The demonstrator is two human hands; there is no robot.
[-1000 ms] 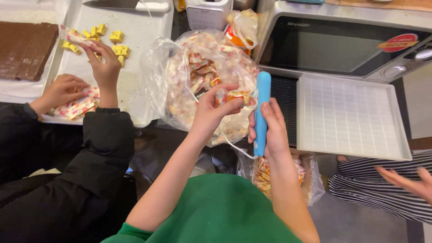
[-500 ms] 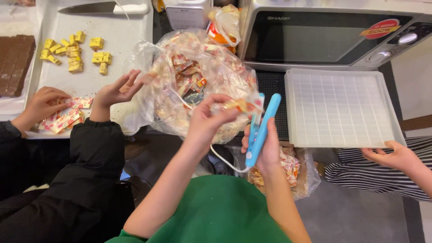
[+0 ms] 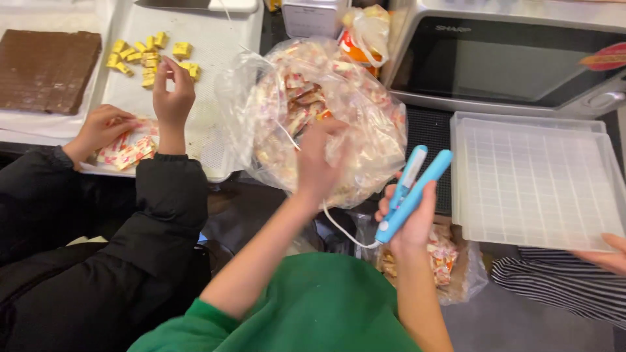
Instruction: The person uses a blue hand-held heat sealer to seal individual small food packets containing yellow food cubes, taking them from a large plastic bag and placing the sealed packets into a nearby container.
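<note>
A large clear plastic bag [image 3: 326, 111] of small red-and-white wrapped sweets stands at the counter's front edge, left of the microwave. A smaller clear bag [image 3: 450, 261] of the same wrapped pieces sits below that edge. Loose red-and-white wrappers [image 3: 130, 151] lie at the white tray's front edge. An oval red-and-yellow label [image 3: 603, 58] occupies the microwave door's upper right corner

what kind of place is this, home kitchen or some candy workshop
Probably a small sweet-making workspace, maybe a kitchen. A microwave sits behind a gridded plastic mould tray, a big clear bag of wrapped candies stands in the middle, and a brown slab lies beside yellow cut pieces.
</note>
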